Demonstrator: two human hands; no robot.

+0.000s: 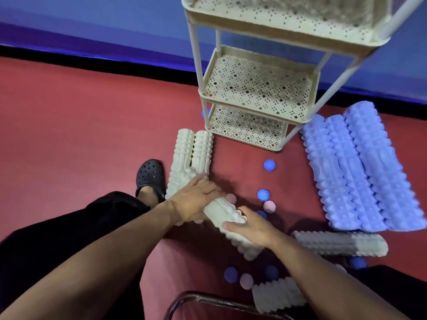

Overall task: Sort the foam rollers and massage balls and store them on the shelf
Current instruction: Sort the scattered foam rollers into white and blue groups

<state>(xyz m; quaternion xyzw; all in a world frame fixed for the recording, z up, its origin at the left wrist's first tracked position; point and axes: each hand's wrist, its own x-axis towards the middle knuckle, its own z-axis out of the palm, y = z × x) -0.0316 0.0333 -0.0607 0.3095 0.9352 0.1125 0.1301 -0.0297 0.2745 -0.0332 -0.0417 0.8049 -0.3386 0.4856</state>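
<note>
Both hands hold one cream ridged foam roller (pixel 227 218) lying slantwise low over the red floor mat (pixel 80 135): the left hand (pixel 196 200) curls over its upper part, the right hand (pixel 250 227) grips its lower part. Two matching knobbly cream rollers (pixel 191 158) lie side by side just beside it, before the perforated cream three-tier shelf (pixel 256 88). Three lilac ridged rollers (pixel 360 174) lie together on the right. Spiky blue balls (pixel 269 165) dot the mat.

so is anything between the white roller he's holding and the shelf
Nothing visible. Both hands, left and right, hold the white roller; bare red floor runs to the shelf, with a blue ball off to the right.
</note>
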